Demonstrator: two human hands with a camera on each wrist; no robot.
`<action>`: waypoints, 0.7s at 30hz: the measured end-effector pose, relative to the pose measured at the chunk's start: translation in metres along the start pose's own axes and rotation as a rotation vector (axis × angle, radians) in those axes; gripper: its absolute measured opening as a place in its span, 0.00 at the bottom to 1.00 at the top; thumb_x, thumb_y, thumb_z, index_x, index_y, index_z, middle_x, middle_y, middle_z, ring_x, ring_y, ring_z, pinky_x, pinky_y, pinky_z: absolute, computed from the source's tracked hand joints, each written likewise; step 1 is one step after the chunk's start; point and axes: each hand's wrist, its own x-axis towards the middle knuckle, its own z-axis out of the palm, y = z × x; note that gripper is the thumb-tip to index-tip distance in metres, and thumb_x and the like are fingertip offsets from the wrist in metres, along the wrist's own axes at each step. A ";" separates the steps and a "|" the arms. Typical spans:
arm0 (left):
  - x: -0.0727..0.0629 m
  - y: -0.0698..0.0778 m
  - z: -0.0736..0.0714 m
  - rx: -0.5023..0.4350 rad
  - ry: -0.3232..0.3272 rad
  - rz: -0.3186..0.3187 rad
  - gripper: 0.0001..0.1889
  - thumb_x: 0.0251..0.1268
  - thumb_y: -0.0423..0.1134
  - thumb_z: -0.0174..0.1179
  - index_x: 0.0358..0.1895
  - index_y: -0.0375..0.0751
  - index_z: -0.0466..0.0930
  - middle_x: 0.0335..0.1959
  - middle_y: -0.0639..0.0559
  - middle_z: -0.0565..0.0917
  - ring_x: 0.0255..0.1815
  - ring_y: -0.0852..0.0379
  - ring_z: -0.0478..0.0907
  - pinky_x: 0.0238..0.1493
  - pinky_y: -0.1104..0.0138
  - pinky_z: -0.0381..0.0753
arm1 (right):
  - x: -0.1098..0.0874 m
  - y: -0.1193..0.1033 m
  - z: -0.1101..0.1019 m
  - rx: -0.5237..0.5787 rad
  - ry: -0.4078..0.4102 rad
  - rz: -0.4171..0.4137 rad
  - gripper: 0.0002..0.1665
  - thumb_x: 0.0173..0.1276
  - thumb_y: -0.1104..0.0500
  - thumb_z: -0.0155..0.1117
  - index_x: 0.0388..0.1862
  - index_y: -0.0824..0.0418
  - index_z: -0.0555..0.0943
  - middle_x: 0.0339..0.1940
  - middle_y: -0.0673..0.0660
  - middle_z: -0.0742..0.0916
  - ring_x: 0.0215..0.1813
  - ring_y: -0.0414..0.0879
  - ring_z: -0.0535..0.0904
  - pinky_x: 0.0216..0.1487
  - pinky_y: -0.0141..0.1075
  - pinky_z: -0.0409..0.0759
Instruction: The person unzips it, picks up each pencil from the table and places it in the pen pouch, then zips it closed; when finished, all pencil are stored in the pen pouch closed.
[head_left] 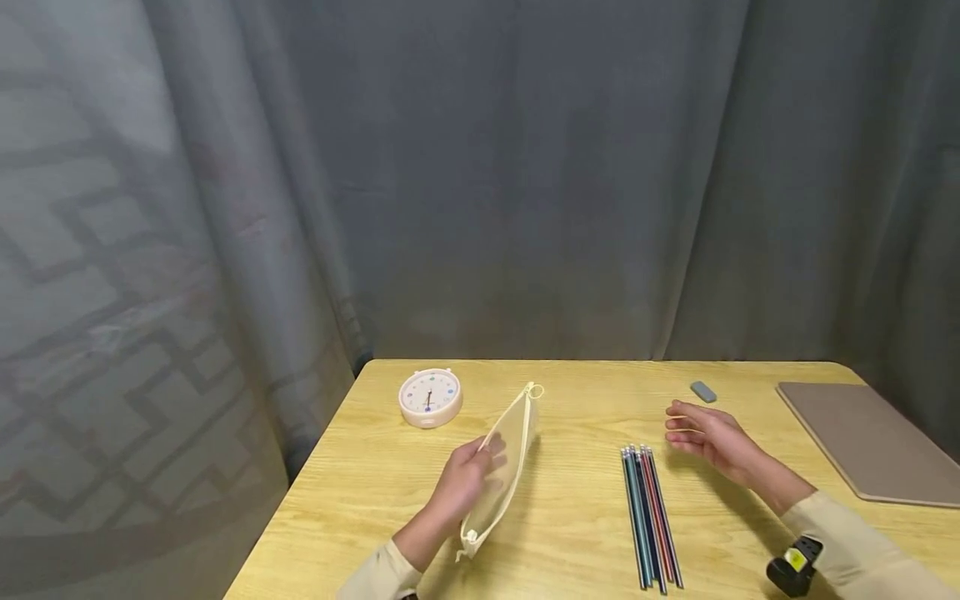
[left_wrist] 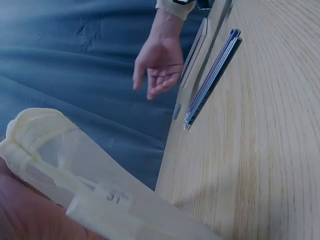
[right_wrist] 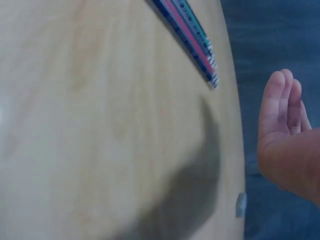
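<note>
Holding a sheer, flat pouch (head_left: 512,432), the left grip (head_left: 459,483) curls; the right grip (head_left: 716,443) hangs relaxed near slim pencils (head_left: 650,517).

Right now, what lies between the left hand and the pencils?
The head view shows the pouch, held in the left hand, then bare table up to the pencils.

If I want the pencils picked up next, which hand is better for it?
Probably the right hand: it holds nothing, its fingers are loosely spread, and it hovers close to the pencils. The left hand is farther from them and already grips the see-through pouch.
</note>
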 end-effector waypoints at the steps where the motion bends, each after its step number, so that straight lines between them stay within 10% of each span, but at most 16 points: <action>1: 0.000 0.000 0.000 -0.006 -0.002 0.001 0.26 0.82 0.34 0.39 0.72 0.15 0.60 0.71 0.21 0.68 0.70 0.26 0.71 0.65 0.43 0.80 | -0.002 0.002 -0.001 0.004 0.004 0.010 0.13 0.85 0.54 0.50 0.48 0.56 0.82 0.41 0.51 0.86 0.41 0.41 0.88 0.47 0.32 0.89; 10: -0.001 -0.001 0.001 -0.009 -0.009 -0.022 0.26 0.83 0.37 0.40 0.72 0.16 0.61 0.73 0.22 0.66 0.71 0.27 0.70 0.64 0.44 0.81 | -0.010 0.028 0.001 -0.173 -0.085 0.078 0.35 0.85 0.50 0.49 0.67 0.84 0.65 0.43 0.53 0.86 0.41 0.40 0.87 0.47 0.34 0.89; 21: -0.001 0.000 0.003 -0.019 -0.009 -0.042 0.26 0.84 0.39 0.42 0.70 0.18 0.65 0.74 0.23 0.65 0.70 0.27 0.71 0.64 0.45 0.81 | -0.007 0.034 0.014 -0.382 0.026 0.084 0.30 0.78 0.53 0.62 0.55 0.83 0.75 0.36 0.56 0.87 0.35 0.42 0.85 0.38 0.33 0.89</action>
